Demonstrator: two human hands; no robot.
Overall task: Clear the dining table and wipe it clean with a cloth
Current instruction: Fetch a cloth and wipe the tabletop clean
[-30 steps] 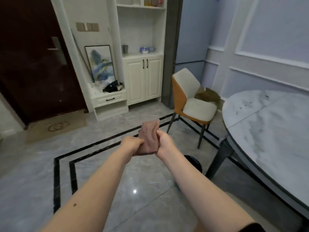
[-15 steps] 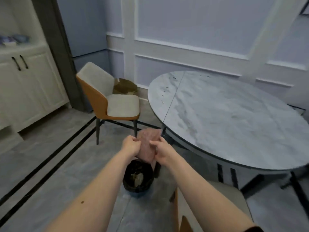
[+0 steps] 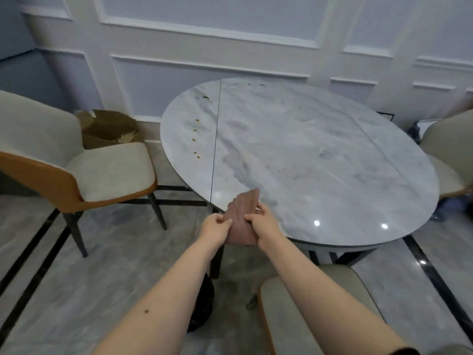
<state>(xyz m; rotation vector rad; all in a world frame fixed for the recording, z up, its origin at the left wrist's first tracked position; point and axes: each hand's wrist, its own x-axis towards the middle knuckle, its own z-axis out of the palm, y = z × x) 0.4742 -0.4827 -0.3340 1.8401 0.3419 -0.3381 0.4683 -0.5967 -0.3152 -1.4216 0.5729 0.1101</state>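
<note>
Head view shows the worktop (image 3: 320,155) bare of dishes, so the clearing looks done — only wiping is left. Small brown spots (image 3: 196,139) dot its left part, with a few more at the far edge. The cloth (image 3: 243,213), brownish and folded, is held over the near rim, not yet pressed to the surface. The left hand (image 3: 214,226) pinches its left edge; the right hand (image 3: 263,221) grips its right side.

Panelled wall (image 3: 230,34), grey floor (image 3: 64,290), 3 chairs (image 3: 107,170)
</note>
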